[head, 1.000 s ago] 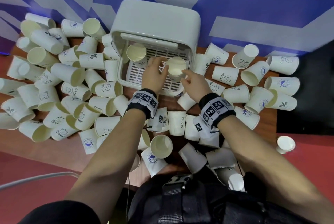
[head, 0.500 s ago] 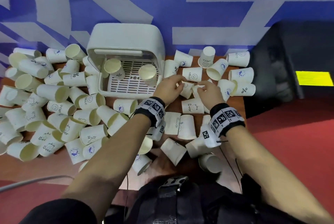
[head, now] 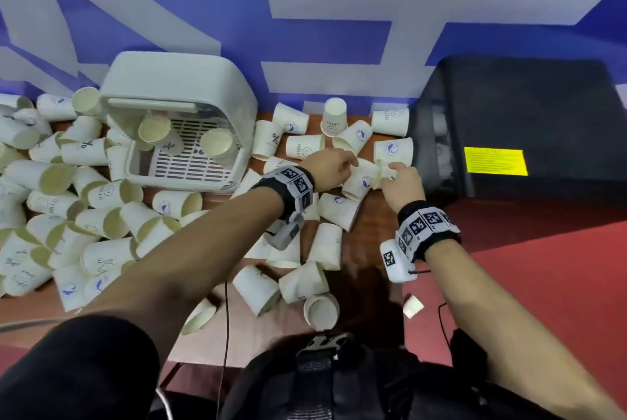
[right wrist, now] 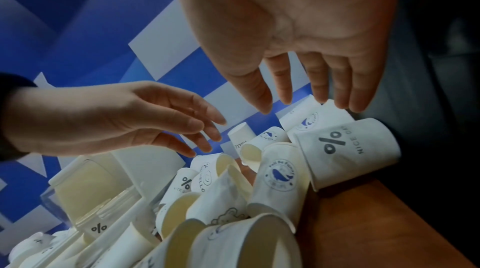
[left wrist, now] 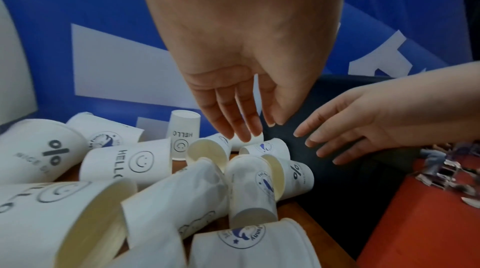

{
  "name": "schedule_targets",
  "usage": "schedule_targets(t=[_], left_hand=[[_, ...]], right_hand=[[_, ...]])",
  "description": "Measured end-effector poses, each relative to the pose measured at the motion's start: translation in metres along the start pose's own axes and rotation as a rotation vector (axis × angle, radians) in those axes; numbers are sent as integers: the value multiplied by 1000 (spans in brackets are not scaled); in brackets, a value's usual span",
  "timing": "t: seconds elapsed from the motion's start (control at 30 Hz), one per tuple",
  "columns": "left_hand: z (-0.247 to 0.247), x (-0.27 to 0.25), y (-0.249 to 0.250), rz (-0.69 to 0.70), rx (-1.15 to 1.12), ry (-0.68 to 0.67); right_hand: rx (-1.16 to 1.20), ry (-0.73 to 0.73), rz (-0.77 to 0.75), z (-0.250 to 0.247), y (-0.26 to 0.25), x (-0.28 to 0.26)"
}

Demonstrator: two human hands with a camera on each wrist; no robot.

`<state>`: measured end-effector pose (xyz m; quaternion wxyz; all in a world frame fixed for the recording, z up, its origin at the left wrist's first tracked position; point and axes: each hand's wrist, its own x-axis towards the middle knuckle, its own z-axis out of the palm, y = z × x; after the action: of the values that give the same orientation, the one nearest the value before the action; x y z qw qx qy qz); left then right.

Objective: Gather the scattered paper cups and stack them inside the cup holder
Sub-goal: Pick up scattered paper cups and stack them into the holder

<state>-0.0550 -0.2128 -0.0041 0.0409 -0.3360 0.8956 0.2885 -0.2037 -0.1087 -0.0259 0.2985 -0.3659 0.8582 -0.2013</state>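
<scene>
Here the white cup holder (head: 176,121) sits in the upper left of the head view, its open front facing the camera, with two paper cups (head: 154,129) inside on the slatted tray, mouths tilted toward the viewer. Most loose cups lie on their sides across the wooden table (head: 369,216), long axes pointing every which way; one "HELLO" cup (head: 334,121) stands upside down near the blue-and-white wall. The loose cups are too many and too overlapped to count. Both hands hover at centre right over a small cluster of cups. The left hand (left wrist: 246,92) has its fingers extended and slightly spread, holding nothing, and the right hand (right wrist: 306,63) likewise is spread and empty, fingertips just above a whale-printed cup (right wrist: 280,176).
</scene>
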Motion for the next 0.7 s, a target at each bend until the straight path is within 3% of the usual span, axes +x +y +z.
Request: schedule_targets(t=[0.37,0.7], left_hand=[[40,55,32,-103,-48,-145],[65,85,26,-242,-241,-103]], right_hand=[[-111,-152,32,1,23,43],[-235,-75,-26,16,29,58]])
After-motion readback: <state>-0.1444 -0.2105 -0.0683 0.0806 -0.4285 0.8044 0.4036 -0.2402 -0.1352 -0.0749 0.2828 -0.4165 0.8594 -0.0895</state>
